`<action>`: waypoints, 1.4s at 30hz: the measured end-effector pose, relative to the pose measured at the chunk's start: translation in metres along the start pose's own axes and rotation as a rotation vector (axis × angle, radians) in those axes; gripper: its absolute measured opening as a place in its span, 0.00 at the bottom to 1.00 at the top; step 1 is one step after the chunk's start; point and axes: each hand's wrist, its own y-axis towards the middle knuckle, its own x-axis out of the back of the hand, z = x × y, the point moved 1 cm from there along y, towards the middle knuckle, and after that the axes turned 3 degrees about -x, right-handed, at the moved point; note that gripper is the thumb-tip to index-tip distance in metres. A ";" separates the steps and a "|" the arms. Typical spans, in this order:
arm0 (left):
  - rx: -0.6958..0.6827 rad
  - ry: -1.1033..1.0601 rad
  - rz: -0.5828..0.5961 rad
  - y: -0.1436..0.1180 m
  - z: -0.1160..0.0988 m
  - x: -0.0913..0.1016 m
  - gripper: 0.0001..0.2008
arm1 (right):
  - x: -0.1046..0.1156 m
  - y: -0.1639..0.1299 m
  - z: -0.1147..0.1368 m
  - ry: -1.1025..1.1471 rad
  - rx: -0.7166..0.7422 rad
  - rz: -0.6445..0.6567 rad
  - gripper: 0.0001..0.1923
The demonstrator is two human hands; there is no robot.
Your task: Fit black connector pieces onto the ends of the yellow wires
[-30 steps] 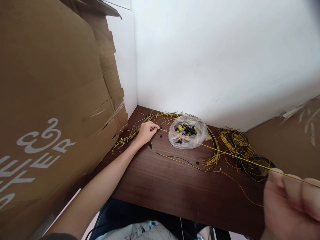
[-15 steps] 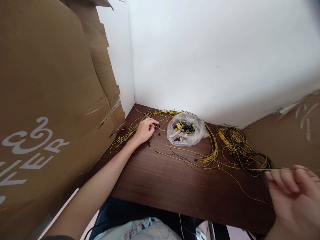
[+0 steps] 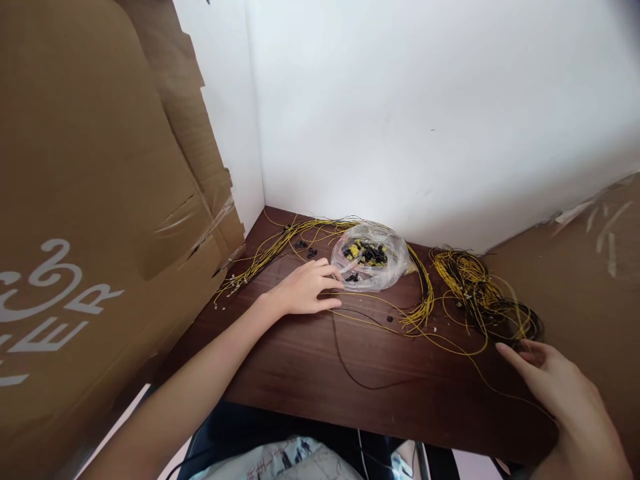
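My left hand hovers low over the table beside the clear plastic bag, fingers apart, with nothing visible in its grasp. The bag holds small black and yellow connector parts. Thin yellow and black wires lie just beyond that hand's fingertips. At the right, my right hand is at the near side of a tangled bundle of yellow and black wires. Its thumb stands apart from partly curled fingers, and no wire shows between them.
Several small black connectors lie behind my left hand. A long bunch of wires curves along the wall behind the bag, with another end at its right. Cardboard rises at the left, and more cardboard at the right.
My left hand has moved right and nearer from the small connectors, spreading its fingers. My right hand has moved left and let go of the yellow wire it was pulling.
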 end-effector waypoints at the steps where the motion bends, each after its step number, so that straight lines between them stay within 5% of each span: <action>1: 0.004 0.005 0.027 -0.001 0.000 -0.002 0.10 | -0.001 -0.002 0.003 -0.156 -0.062 0.027 0.15; 4: 0.028 0.016 0.075 -0.002 0.004 -0.005 0.10 | -0.004 -0.015 0.035 -0.403 -0.008 -0.124 0.23; 8: 0.045 -0.011 0.084 -0.003 0.010 -0.005 0.10 | -0.019 -0.047 0.118 -0.124 0.367 -0.375 0.17; 10: 0.048 -0.026 0.084 -0.003 0.014 -0.007 0.10 | -0.036 -0.065 0.159 0.106 0.502 -0.197 0.11; 14: 0.051 -0.055 0.055 -0.003 0.020 -0.012 0.10 | -0.092 -0.090 0.205 0.178 0.745 0.467 0.08; 17: 0.061 -0.056 0.033 -0.003 0.022 -0.014 0.09 | -0.137 -0.091 0.206 0.033 0.860 0.628 0.08; 21: 0.087 -0.053 0.026 -0.001 0.019 -0.013 0.08 | -0.169 -0.085 0.194 -0.062 0.988 0.659 0.06; 29: 0.099 -0.126 0.006 0.000 0.021 -0.014 0.13 | -0.167 -0.087 0.185 -0.111 1.029 0.619 0.07; 42: 0.143 0.031 0.012 -0.001 0.026 -0.012 0.07 | -0.166 -0.084 0.180 -0.090 1.057 0.617 0.08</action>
